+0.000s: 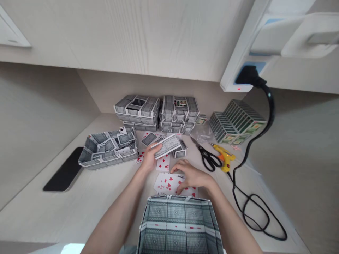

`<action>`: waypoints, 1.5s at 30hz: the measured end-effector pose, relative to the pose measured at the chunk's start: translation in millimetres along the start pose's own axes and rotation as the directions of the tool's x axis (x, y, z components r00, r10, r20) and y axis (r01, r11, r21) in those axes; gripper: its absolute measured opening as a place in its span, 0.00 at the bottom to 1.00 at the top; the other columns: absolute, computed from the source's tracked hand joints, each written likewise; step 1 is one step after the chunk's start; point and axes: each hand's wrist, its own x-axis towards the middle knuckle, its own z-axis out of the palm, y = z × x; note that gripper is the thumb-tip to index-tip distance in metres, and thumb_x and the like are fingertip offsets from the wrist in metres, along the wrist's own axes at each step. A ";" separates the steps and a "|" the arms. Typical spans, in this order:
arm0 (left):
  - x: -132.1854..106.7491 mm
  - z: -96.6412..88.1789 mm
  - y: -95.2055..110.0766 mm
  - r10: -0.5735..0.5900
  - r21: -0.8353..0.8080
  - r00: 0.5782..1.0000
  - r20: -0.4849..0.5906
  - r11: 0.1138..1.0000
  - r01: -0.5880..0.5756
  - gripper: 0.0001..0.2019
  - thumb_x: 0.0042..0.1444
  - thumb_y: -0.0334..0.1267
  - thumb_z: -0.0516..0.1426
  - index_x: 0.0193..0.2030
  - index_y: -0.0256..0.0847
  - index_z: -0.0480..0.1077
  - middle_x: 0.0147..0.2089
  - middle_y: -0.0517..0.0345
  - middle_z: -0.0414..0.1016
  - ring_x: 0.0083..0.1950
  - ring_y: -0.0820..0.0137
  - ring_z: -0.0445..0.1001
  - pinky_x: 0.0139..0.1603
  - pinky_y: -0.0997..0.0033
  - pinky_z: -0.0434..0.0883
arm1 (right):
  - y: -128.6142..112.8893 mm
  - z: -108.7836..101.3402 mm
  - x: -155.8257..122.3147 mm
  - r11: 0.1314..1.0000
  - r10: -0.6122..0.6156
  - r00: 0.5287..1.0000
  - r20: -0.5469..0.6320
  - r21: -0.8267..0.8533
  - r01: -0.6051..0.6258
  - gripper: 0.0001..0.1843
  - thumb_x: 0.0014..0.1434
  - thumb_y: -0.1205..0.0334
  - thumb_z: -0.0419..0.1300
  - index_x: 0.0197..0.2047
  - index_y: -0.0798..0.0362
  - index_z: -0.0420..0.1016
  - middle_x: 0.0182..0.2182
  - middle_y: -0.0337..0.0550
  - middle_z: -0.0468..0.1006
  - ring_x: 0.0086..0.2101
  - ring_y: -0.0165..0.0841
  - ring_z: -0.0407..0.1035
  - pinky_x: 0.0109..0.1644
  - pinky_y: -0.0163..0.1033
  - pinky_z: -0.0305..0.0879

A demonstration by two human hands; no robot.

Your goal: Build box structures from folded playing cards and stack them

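My left hand grips a squared stack of grey-backed playing cards, tilted above the tabletop. My right hand rests with spread fingers on loose face-up playing cards showing red hearts. A red-diamond card lies between my hands. Close to the stack's far end sits a small block of grey-backed cards. Nearest my body stands a box built from grey-backed cards, and its far wall hides the table directly below.
A tray built from cards stands left, with card-built blocks behind. Right lie black-handled scissors, a yellow glue gun, a stepped green-backed card structure, and a black cable from a wall-mounted socket.
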 end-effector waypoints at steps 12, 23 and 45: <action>-1.4 0.5 -8.1 -0.016 0.022 0.999 0.035 1.000 0.015 0.11 0.38 0.39 0.64 0.27 0.36 0.69 0.24 0.63 0.71 0.22 0.76 0.68 0.23 0.76 0.65 | 9.1 5.9 8.4 0.990 0.109 0.976 -0.187 0.112 -0.089 0.19 0.34 0.58 0.72 0.28 0.53 0.70 0.28 0.36 0.66 0.31 0.31 0.61 0.33 0.34 0.58; 3.4 0.4 -0.8 -0.031 -0.086 0.999 -0.025 0.996 0.028 0.11 0.34 0.35 0.65 0.25 0.36 0.69 0.24 0.62 0.73 0.25 0.73 0.71 0.28 0.74 0.66 | 12.2 -9.8 7.0 0.610 0.378 0.903 -0.205 0.788 -0.077 0.16 0.43 0.52 0.66 0.27 0.56 0.71 0.22 0.37 0.72 0.21 0.26 0.63 0.23 0.31 0.55; 7.0 -1.6 -2.6 -0.093 -0.105 0.994 -0.058 0.991 0.087 0.12 0.30 0.32 0.66 0.25 0.36 0.70 0.23 0.62 0.73 0.24 0.72 0.71 0.27 0.75 0.65 | 18.0 -21.4 1.8 0.531 0.435 0.749 -0.499 0.814 0.234 0.18 0.51 0.49 0.61 0.22 0.54 0.65 0.10 0.28 0.55 0.11 0.20 0.44 0.15 0.31 0.36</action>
